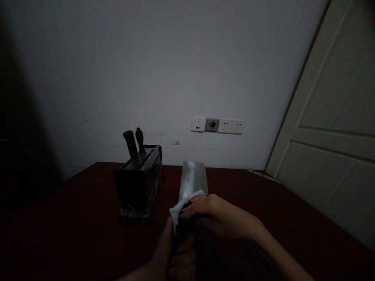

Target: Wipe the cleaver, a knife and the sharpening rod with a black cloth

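Observation:
A cleaver [193, 177] with a broad, shiny blade points away from me above the dark red table. My left hand [175, 253] is wrapped round its dark handle, thumb lying along the near side. Against the base of the blade, my right hand [216, 214] presses a white cloth [180, 207] with bent fingers. The cloth covers the near end of the blade. Dark shadow hides part of the handle and the underside of my right hand.
A dark knife block [137, 183] stands to the left on the table [234, 187], with two black handles sticking out of its top. Behind the table is a pale wall with sockets [231, 126]. A white panelled door [334, 156] is at the right.

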A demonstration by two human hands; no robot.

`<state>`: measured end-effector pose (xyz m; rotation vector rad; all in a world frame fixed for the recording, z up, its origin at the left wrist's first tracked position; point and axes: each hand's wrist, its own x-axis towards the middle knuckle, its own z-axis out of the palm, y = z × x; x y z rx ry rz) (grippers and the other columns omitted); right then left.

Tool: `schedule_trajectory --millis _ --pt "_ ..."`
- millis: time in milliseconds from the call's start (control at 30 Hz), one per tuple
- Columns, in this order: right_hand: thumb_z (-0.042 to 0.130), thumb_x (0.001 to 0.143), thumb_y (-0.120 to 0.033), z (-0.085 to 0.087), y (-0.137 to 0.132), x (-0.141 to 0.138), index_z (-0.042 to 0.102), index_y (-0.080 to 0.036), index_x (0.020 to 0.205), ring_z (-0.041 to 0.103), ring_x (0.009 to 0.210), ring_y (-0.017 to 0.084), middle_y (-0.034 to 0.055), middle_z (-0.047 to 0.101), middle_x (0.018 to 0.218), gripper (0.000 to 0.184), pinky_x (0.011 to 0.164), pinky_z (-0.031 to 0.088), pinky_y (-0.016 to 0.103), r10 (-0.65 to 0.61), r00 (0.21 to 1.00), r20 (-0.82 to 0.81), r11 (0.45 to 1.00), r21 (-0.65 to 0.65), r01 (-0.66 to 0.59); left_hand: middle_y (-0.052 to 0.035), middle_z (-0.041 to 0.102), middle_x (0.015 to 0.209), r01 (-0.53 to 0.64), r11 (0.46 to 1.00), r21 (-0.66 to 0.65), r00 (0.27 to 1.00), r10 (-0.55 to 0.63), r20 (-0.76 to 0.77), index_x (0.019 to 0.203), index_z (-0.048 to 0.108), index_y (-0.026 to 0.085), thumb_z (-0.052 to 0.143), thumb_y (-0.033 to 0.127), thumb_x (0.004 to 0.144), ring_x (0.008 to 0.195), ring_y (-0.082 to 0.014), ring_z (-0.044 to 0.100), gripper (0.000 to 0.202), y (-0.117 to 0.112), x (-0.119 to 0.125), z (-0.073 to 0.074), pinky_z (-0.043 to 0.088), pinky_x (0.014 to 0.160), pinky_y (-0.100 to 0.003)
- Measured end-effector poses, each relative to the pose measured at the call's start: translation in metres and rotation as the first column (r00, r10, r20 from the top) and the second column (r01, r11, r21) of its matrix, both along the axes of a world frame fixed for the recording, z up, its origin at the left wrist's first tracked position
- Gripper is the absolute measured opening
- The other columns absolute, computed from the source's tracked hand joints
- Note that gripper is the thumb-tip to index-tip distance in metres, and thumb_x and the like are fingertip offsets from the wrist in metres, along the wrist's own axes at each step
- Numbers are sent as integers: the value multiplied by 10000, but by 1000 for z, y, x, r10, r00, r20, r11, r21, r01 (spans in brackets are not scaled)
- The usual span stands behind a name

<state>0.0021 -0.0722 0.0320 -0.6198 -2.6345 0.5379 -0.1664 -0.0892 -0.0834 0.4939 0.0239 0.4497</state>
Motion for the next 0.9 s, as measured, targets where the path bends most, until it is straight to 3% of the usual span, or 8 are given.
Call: schedule_trajectory --millis 100,233,433,567,700,900 --pt "483 845 -79 5 -4 1 615 -222 1095 574 1060 137 20 665 1106 318 967 416 305 -16 1000 5 999 40 16 57 302 316 13 1000 26 1000 -12 -16 497 368 181 567 646 667 271 -55 164 533 -2 -2 6 148 323 -166" --pt "472 848 -92 6 1 12 590 -230 1129 510 1152 141 31 621 1189 334 1026 366 354 -125 991 -56 970 201 134 45 292 306 26 998 64 998 -22 -64 473 372 175 444 647 754 263 -65 189 554 -8 -1 17 121 326 -161" --pt "452 868 -134 -4 25 26 536 -214 1201 449 1222 176 71 545 1287 353 1055 327 435 -318 933 -172 844 397 361 49 277 266 33 990 138 996 -21 -86 404 339 175 458 674 730 234 -53 159 607 -16 8 17 87 323 -166" --pt "447 866 -148 -11 38 35 508 -232 1241 441 1230 219 85 524 1305 389 1037 331 505 -413 873 -260 765 421 487 44 253 236 37 983 180 988 -9 -156 350 335 182 424 702 730 223 -55 138 650 -19 13 8 109 311 -178" --pt "454 851 -125 -9 39 40 540 -237 1202 451 1221 222 77 543 1286 378 1025 345 512 -379 887 -264 781 423 459 41 230 229 -15 988 157 974 50 -220 333 326 181 305 679 801 219 -55 116 684 -20 15 5 132 310 -186" --pt "460 861 -127 1 17 25 560 -233 1169 519 1156 188 60 599 1222 341 1050 322 465 -271 959 -80 877 390 280 36 266 251 60 991 118 988 -42 -151 365 361 175 342 706 762 225 -62 160 663 -14 10 9 145 310 -171"
